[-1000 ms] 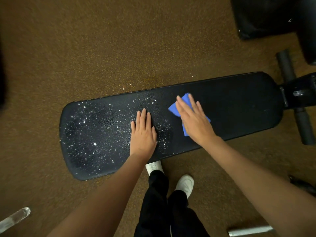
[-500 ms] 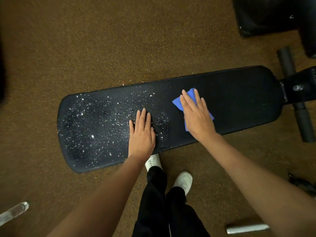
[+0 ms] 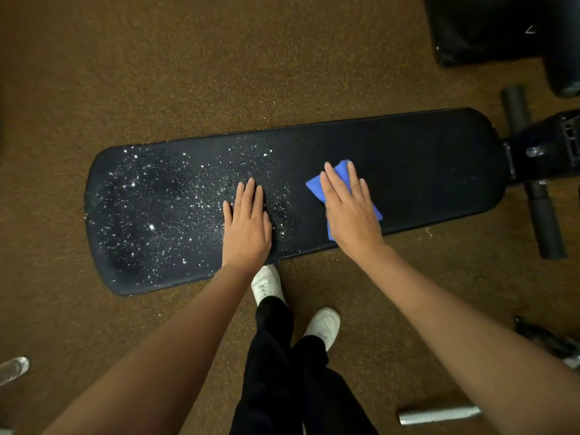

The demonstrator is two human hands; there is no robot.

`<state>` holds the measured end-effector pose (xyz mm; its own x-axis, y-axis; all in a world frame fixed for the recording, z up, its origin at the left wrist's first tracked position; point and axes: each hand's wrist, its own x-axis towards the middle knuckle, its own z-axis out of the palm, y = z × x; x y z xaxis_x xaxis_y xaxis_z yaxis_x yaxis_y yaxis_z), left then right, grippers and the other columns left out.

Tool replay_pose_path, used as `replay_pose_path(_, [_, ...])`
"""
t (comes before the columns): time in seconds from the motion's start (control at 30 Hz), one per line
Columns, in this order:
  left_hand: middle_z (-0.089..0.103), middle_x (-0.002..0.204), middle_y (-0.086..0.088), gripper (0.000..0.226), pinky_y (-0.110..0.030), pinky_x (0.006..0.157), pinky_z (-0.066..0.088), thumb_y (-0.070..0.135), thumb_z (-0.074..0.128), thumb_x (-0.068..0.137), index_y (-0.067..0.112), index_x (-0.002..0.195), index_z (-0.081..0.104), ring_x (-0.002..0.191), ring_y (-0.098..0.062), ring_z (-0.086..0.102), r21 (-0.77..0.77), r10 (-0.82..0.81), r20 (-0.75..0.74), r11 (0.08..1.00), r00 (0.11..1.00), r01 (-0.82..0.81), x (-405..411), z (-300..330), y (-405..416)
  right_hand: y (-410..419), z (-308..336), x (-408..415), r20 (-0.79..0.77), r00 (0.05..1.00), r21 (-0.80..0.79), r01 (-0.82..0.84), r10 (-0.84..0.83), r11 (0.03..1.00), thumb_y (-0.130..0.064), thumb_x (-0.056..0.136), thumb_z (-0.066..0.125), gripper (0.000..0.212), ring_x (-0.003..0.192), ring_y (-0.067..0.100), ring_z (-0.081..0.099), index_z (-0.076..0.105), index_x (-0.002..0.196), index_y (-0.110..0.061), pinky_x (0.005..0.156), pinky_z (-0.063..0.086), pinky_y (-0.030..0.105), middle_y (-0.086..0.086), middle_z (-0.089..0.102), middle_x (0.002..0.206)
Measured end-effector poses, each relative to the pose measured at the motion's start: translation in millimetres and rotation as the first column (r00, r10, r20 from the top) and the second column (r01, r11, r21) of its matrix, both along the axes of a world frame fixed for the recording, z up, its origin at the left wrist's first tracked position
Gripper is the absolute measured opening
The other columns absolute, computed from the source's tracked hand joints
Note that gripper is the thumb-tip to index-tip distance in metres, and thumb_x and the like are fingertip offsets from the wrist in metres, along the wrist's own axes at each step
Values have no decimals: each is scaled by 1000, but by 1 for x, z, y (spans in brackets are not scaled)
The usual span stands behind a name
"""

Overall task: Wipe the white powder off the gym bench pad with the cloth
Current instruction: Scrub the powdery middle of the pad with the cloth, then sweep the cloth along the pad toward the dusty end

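- The long black bench pad (image 3: 423,171) lies across the brown floor (image 3: 157,73), and its near long edge is by the person's feet.
- White powder (image 3: 150,202) is spread in little dots over the left half of the pad, all the way to the rounded left end.
- The right half of the pad looks dark and clean.
- A few white bits lie on the floor just past the near edge, on the right side.
- The blue cloth (image 3: 340,174) lies flat on the pad, a little right of the middle.
- The right hand (image 3: 351,211) is pressed flat on top of the cloth, with its fingers straight and a little spread. They point to the far edge.
- Blue corners of the cloth stick out past the fingertips and by the wrist.
- The left hand (image 3: 246,227) lies flat and open on the bare pad, just left of the cloth, and holds nothing.
- The left hand rests right where the powder ends, with its fingers close together.
- The two hands are near each other but do not touch.
- Two white shoes (image 3: 266,284) and black trousers (image 3: 276,372) show below the near edge.
- The black bench frame (image 3: 546,149) joins the pad at its right end.
- A shiny metal bar (image 3: 439,414) lies on the floor near the bottom right.
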<state>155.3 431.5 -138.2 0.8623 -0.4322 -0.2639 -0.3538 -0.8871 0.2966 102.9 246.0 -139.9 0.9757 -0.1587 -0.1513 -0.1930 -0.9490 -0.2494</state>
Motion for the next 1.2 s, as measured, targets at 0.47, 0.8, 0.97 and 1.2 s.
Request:
replay_pose_path(0.47, [11,155,-11,49,-46,117,3,22,23,100,4,145,20,143,-27,1,-16,33,16,999,999,-32,-2,1,22,30,-2,-22,-8,990,16,144,-144,989,0,86,54,66,142,41,11,25,145,-4,111,16,55,8,21,156])
replay_pose_path(0.8, [13,155,-11,62,-44,115,3,34,7,92,5,145,21,144,-26,3,15,29,30,999,999,-29,-3,-3,22,70,-1,-26,6,996,45,-90,90,995,1,81,46,68,142,39,12,26,146,-6,111,12,51,8,21,156])
replay_pose_path(0.97, [9,156,-10,49,-42,116,-1,22,24,100,7,146,17,144,-25,-1,22,52,15,998,999,-53,-4,-2,19,23,1,-7,-55,975,45,219,-217,975,6,87,49,66,142,42,4,20,146,-2,112,12,56,11,15,157])
replay_pose_path(1.2, [18,154,-11,53,-43,116,4,24,17,96,5,145,22,143,-25,8,-16,78,-13,997,997,-78,0,4,17,65,10,47,-107,980,182,188,-170,965,-9,95,39,58,143,38,-8,15,148,-5,115,5,55,7,5,158])
